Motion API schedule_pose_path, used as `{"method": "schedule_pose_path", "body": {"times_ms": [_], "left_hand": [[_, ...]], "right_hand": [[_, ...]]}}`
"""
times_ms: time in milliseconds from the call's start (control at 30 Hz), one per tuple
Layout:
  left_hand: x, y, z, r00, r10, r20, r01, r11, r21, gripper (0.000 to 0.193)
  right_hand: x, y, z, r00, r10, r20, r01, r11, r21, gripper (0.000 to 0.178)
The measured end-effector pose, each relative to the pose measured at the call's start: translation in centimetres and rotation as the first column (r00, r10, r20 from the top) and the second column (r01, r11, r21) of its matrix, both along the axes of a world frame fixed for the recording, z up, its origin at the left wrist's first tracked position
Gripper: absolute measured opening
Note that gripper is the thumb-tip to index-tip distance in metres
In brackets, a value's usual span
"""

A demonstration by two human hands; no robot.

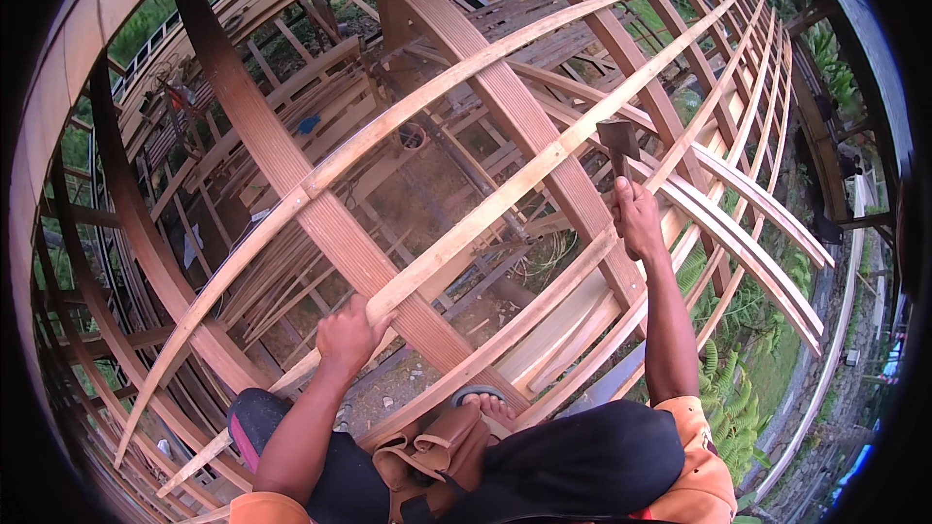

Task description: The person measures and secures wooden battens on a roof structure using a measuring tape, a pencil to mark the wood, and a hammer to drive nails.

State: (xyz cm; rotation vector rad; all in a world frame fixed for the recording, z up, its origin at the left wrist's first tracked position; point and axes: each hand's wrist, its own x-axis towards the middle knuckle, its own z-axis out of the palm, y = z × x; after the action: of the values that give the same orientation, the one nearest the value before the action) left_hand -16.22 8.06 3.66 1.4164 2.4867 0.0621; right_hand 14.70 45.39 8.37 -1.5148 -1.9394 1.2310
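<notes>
My left hand (348, 338) is closed around the near end of a pale wooden batten (485, 215) that slants across the rafters. In my right hand (636, 220) is a hatchet (619, 140), gripped by its handle with the dark, broad metal head uppermost. The head is close to the same batten, on its right side; I cannot tell whether it touches. Under the batten runs a thick reddish-brown rafter (349, 245), just beyond my left hand. A second rafter (573, 196) passes beneath it nearer the hatchet.
Several more battens, one of them curved (398, 107), cross the rafters. Gaps open to the ground far below, where stacked planks (291, 277) and a bucket (412, 137) show. My sandalled foot (485, 403) and a brown tool pouch (442, 456) are near the lower edge.
</notes>
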Motion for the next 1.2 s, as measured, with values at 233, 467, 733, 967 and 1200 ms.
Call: {"method": "schedule_pose_path", "body": {"times_ms": [233,467,733,967,1200], "left_hand": [[0.2,0.4,0.6,1.0,0.015,0.014,-0.015,1.0,-0.017,0.056],[0.1,-0.1,0.0,1.0,0.02,0.013,-0.02,1.0,0.019,0.056],[0.0,0.1,0.1,0.999,0.033,0.002,-0.033,0.999,-0.023,0.057],[0.3,0.4,0.0,1.0,-0.002,0.003,0.002,1.0,0.01,0.058],[-0.1,-0.3,-0.1,1.0,0.022,-0.019,-0.023,0.999,-0.046,0.057]], "right_hand": [[-2.2,-2.7,4.4,0.67,0.245,-0.701,-0.043,0.955,0.293,0.078],[-3.1,-2.0,3.0,0.915,0.396,-0.073,-0.222,0.647,0.73,0.071],[-4.5,-2.8,4.2,0.855,0.28,-0.437,-0.085,0.906,0.414,0.078],[-1.2,0.1,-0.3,0.912,0.152,0.381,-0.273,0.919,0.285,0.068],[-5.9,-3.5,6.5,0.685,0.342,-0.643,-0.026,0.894,0.447,0.077]]}}
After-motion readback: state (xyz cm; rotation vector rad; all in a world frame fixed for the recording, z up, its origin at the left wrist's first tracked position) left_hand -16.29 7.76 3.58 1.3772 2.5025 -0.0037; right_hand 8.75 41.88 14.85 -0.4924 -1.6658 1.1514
